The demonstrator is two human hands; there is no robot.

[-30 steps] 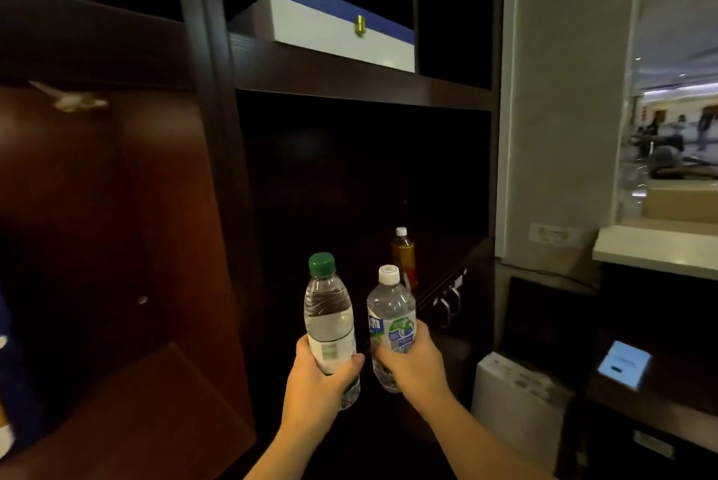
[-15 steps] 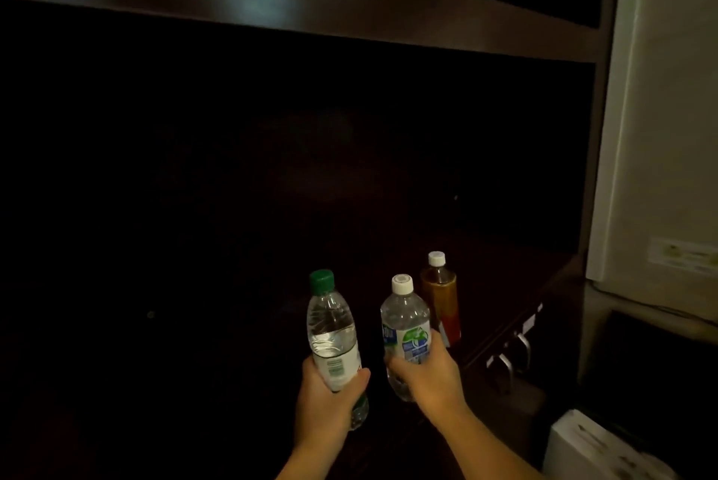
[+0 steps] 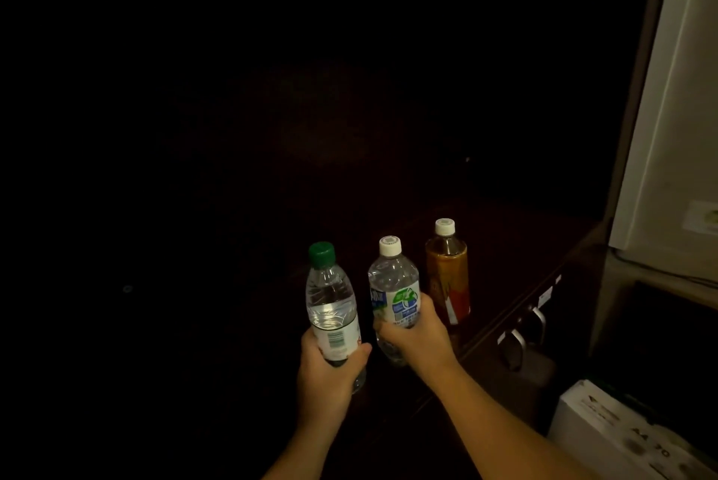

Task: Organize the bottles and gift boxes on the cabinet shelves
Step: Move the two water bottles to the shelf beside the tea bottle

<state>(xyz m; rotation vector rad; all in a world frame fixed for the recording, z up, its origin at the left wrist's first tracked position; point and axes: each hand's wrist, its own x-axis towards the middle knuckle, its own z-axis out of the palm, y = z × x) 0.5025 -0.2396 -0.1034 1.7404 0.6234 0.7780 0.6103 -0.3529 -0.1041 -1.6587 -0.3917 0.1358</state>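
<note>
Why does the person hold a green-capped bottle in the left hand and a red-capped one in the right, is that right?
Not quite. In the head view, the right hand holds a bottle with a white cap, not red. The left hand does hold the green-capped bottle.

Two bottles are sitting side by side, the left bottle point(image 3: 331, 308) in the left hand point(image 3: 327, 374), the middle bottle point(image 3: 394, 293) in the right hand point(image 3: 417, 336). A third bottle point(image 3: 447, 270) is standing on the shelf point(image 3: 516, 246), just right and behind.
</note>
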